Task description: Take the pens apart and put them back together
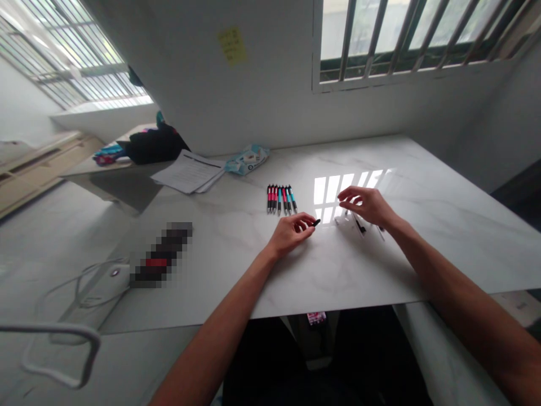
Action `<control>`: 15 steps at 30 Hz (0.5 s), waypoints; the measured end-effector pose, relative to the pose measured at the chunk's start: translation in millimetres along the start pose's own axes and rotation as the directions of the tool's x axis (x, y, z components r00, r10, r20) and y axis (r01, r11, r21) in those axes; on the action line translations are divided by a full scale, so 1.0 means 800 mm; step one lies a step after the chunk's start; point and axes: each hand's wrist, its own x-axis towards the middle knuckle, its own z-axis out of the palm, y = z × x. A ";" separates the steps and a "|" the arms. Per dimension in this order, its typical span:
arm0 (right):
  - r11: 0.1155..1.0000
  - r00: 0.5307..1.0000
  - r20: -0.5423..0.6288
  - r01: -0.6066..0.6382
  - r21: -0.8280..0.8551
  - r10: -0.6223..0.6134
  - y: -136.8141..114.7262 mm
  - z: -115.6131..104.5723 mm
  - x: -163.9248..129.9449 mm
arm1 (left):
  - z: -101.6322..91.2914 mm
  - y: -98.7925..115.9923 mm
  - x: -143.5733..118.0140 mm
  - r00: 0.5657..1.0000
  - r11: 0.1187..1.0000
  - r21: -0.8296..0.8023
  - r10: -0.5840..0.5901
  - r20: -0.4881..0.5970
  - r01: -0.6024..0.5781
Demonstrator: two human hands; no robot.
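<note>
six or so red and teal pens (280, 199) lie finished in a row just beyond the left hand (289, 232), whose fingers pinch a small black pen part (316, 223) — the right hand (367, 205) spreads loosely over white pieces (359, 224) not yet assembled.

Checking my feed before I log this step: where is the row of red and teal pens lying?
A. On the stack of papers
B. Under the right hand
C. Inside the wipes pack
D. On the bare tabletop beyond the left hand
D: the pens lie side by side on the marble table, just beyond the left hand, apart from the papers.
</note>
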 end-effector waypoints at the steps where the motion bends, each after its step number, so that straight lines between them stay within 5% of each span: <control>1: 0.998 1.000 -0.003 -0.001 -0.060 0.001 0.008 -0.007 0.001 | -0.001 -0.001 0.000 1.000 1.000 0.014 0.002 -0.025 -0.001; 7: 0.988 0.994 0.110 0.006 -0.155 0.011 0.029 -0.007 -0.002 | -0.005 -0.001 0.001 0.996 0.998 0.055 0.021 -0.082 -0.016; 12: 0.981 0.997 0.077 -0.018 -0.191 0.033 0.028 -0.003 0.001 | -0.006 -0.001 0.003 0.991 0.998 0.057 0.020 -0.130 -0.013; 15: 0.997 0.999 0.021 -0.034 -0.069 0.036 0.021 0.001 0.001 | -0.005 -0.003 0.004 0.991 0.999 0.046 0.024 -0.132 -0.018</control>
